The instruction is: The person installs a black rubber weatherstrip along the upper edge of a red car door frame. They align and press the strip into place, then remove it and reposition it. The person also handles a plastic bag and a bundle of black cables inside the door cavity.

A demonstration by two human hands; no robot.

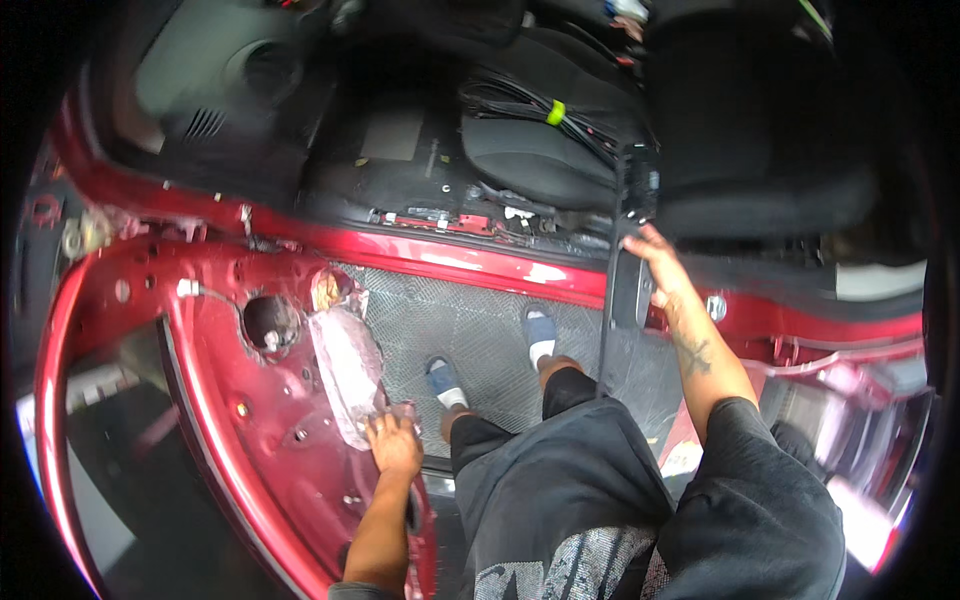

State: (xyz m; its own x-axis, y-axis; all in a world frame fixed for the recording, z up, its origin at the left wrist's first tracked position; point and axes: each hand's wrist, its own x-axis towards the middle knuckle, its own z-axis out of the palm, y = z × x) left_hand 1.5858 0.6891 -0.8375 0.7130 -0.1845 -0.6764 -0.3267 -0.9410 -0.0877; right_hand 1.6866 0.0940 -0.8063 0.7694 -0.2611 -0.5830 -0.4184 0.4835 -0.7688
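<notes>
My left hand (pixel 394 445) rests on the bare inner side of a red car door (pixel 275 400), its fingers laid over the lower end of a whitish plastic sheet (pixel 345 370). Bent around the edge of a long, narrow black trim piece (pixel 629 285) is my right hand (pixel 657 265). That piece stands between the front and rear seats, crossing the red door sill (pixel 450 262). Its lower end passes close to my leg. The fingers on its far side are partly hidden.
A coiled bundle of black cable (pixel 520 105) with a yellow-green band lies on the front seat (pixel 540 155). Loose pieces line the stripped inner sill. The door has a round speaker opening (pixel 270 322). My slippered feet stand on a textured grey floor (pixel 480 340).
</notes>
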